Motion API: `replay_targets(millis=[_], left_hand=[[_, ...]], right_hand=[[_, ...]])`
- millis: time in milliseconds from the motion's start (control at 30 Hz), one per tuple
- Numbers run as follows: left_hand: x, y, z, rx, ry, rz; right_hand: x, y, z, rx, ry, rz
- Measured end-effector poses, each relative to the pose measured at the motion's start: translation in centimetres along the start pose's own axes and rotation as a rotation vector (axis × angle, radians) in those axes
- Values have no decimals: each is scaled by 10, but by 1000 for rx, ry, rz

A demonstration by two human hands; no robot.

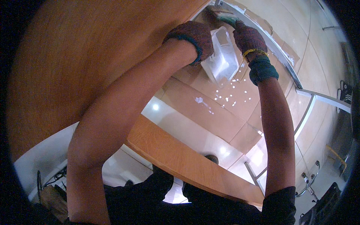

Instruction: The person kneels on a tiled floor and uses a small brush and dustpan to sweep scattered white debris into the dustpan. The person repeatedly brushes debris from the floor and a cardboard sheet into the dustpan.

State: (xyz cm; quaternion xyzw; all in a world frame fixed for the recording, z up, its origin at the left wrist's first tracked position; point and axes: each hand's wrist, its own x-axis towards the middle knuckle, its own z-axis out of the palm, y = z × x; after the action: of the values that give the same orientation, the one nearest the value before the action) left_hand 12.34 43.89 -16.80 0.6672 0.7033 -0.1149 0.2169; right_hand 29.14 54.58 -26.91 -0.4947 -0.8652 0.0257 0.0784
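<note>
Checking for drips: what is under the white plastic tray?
Under the white plastic tray, white specks dot the glossy beige floor. The tray covers whatever is directly beneath it.

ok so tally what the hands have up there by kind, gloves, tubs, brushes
knitted gloves: 2, one on the left hand, one on the right hand
white plastic tub: 1, in the left hand
brush: 1, in the right hand
total: 4

white plastic tub (pixel 223 56) | tilted, open side facing camera | in left hand (pixel 192 36)
</note>
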Motion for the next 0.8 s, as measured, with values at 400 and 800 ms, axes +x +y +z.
replay_targets(millis=[400,800], left_hand=[[10,-3,9,18,1,14],[9,-4,6,-8,-6,40]], right_hand=[[21,-5,-10,-18,-25,-31],[-3,-8,-6,9,139,-89]])
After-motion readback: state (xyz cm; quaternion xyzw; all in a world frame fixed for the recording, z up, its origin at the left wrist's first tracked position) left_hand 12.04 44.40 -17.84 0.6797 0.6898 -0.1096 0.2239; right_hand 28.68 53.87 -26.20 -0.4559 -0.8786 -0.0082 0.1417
